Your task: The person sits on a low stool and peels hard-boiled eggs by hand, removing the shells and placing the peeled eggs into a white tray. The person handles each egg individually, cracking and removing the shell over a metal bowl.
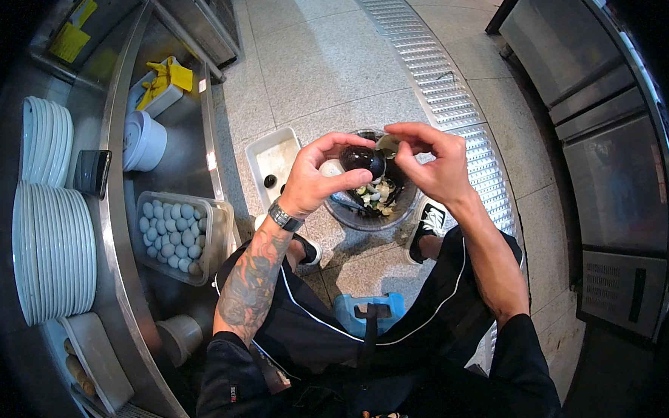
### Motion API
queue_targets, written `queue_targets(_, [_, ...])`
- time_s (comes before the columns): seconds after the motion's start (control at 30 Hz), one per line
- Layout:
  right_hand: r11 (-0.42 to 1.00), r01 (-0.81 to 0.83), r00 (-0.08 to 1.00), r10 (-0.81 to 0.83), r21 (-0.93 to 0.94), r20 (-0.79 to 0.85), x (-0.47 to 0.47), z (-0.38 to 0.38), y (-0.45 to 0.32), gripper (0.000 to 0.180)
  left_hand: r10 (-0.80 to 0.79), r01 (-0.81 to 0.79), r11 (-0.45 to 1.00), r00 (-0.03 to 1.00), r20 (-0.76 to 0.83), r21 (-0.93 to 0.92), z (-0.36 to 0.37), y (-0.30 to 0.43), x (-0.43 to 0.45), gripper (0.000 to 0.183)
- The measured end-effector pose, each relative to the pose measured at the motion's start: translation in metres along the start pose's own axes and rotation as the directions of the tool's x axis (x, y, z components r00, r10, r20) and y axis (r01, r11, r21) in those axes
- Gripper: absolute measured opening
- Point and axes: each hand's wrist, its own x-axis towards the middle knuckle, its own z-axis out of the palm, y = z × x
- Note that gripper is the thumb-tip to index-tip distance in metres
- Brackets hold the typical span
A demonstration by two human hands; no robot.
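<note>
My left hand (pixel 320 165) holds a dark, glossy preserved egg (pixel 362 161) between thumb and fingers, with pale shell (pixel 331 168) beside its left end. At the egg's right end, my right hand (pixel 436 157) pinches a thin piece of pale shell (pixel 388 146). Both hands are above a round bin (pixel 362 220), which contains shell pieces and food scraps (pixel 378 195). On the floor to the left, a white rectangular tray (pixel 269 149) carries a peeled dark egg (pixel 269 181); my left hand and wrist hide part of it.
On the steel shelf at left are a plastic tub (pixel 208 242) of pale blue eggs (pixel 175 232), a white bucket (pixel 145 141) and yellow gloves (pixel 168 81). Stacked plates (pixel 54 257) and a phone (pixel 92 172) are beside it. A blue stool (pixel 357 315) is between my legs; a metal drain grate (pixel 448 90) crosses the floor.
</note>
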Motion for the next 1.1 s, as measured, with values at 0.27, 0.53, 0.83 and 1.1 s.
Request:
queue_targets(0.27, [0.965,-0.128,0.983,0.154,0.231,-0.102,0.004,-0.003,0.008,0.023,-0.089,0.076,0.891,0.996,-0.007,-0.448,-0.004,-0.007,-0.004,0.053])
queue_targets(0.53, [0.986,0.159,0.987,-0.157,-0.052,0.040,-0.002,0.010,-0.010,0.050,-0.228,0.152,0.752,0.973,-0.037,-0.642,0.014,-0.018,0.001,0.040])
queue_targets(0.83, [0.986,0.148,0.989,-0.147,-0.073,0.022,0.002,0.010,-0.002,0.038,-0.227,0.169,0.822,0.973,-0.041,-0.544,0.014,-0.022,0.001,0.040])
queue_targets(1.1, [0.942,0.294,0.953,-0.302,-0.162,-0.029,0.002,0.007,0.001,0.023,-0.140,0.053,0.921,0.970,-0.200,-0.386,0.021,-0.013,0.000,0.052])
